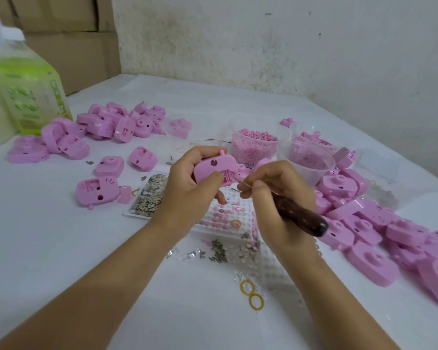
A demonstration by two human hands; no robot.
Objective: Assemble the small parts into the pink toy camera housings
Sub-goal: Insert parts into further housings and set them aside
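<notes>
Work is centring on one pink camera housing (pixel 214 170), which is being held in the air above the middle of the table (pixel 86 261) with its slotted face turned toward the wearer. The left hand (pixel 187 190) is wrapping round it, fingers behind and thumb pressing on the near face beside the slotted recess. The right hand (pixel 276 198) is gripping a dark-handled tool (pixel 301 219) like a pen, its thin metal tip (pixel 242 182) reaching that recess; whether a small part is riding on the tip is too small to tell. Doing this well is probably meaning steadying the housing under the thumb, bracing hand against hand, and easing the tip in straight rather than levering. Beneath, a white studded tray (pixel 228 215) is holding loose parts, tubs of pink pieces (pixel 254 145) are standing toward the far edge, and heaps of housings (pixel 369 223) are lying along the right edge.
</notes>
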